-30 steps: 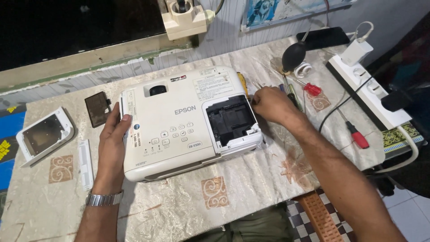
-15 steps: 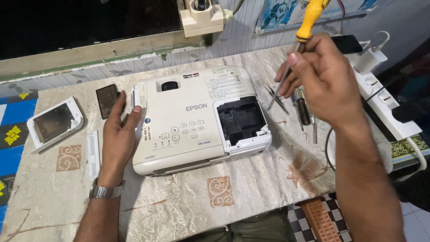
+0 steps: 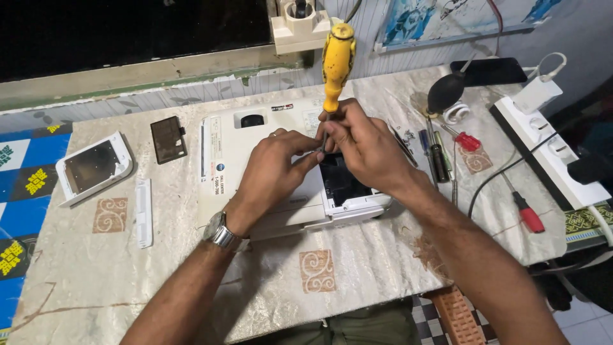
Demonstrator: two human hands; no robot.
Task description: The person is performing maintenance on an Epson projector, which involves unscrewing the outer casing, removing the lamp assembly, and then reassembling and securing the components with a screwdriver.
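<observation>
Your right hand [image 3: 367, 144] is closed around the dark shaft of a screwdriver [image 3: 336, 61], just under its yellow handle, which stands nearly upright above your knuckles with a slightly darker, worn patch near the rounded top. Your left hand [image 3: 274, 169] lies on the top of the white projector [image 3: 220, 160], its fingers curled in toward the shaft so that the fingertips meet your right hand there; whether they actually pinch the shaft cannot be told from this view. The tip of the tool is hidden behind your fingers.

The projector sits in the middle of the table [image 3: 191, 287], which wears a pale, silvery cloth with brown swirl squares. Its body is a rounded white box with a dark lens opening on the far side, a strip label along its left edge, and a square open compartment [image 3: 345, 182] on its right half, dark inside, directly below your right hand. A metal wristwatch [image 3: 219, 231] is on your left wrist.

To the left lie a narrow white strip [image 3: 144, 212], a white cover panel with a grey window [image 3: 94, 167] and a small dark rectangular part [image 3: 168, 138]. To the right are a black rubber blower [image 3: 448, 91], several loose screwdrivers including a red-handled one [image 3: 527, 214], and a white power strip [image 3: 552, 150]
</observation>
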